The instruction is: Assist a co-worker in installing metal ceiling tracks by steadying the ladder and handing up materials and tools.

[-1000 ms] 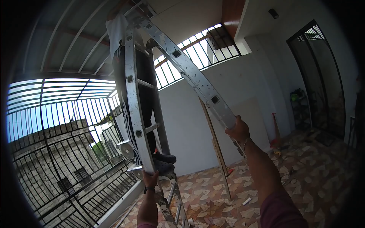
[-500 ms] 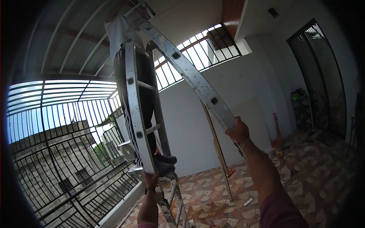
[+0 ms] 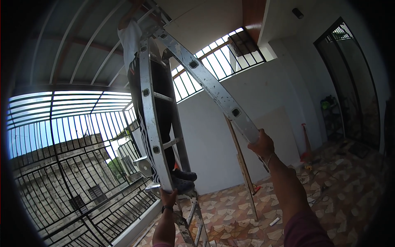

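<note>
A paint-spotted aluminium stepladder stands close in front of me, its legs spread. My left hand is wrapped round the lower part of its left side rail. Farther right and higher, my right hand grips the slanting rail of the ladder's other leg. Another person stands on the ladder in dark striped trousers and a white top, arms raised toward the ceiling. That person's dark clogs rest on a step just beside my left hand. The ladder's feet are out of sight.
Black window bars run along the left. A wooden prop leans near the white wall. Tools and a cable lie on the patterned tile floor. At the right are an orange cone-like object, a rack and a glass door.
The whole view has shifted slightly, so the scene sits a little to the right. Both my hands keep their hold on the ladder, and the person on it stays in place.
</note>
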A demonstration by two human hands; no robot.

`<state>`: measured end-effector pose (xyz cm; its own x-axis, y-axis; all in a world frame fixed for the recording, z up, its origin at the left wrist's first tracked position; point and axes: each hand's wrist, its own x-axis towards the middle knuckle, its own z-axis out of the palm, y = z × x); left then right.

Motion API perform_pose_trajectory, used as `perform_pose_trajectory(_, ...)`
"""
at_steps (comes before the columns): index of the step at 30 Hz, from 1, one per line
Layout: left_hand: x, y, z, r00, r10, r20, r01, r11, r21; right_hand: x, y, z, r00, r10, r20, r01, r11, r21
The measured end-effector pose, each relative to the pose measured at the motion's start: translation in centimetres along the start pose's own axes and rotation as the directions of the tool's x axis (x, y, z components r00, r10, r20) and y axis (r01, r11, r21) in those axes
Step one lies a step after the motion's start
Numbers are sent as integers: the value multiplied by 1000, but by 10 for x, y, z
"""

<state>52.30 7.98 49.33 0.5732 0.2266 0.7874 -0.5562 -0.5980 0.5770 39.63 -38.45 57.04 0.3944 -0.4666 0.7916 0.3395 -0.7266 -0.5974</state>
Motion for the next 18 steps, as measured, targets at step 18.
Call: perform_pose_trajectory(18, 18, -30, 8, 999, -13, 41, 11, 999, 52, -4, -4, -6, 999, 36, 29, -39, 996, 80)
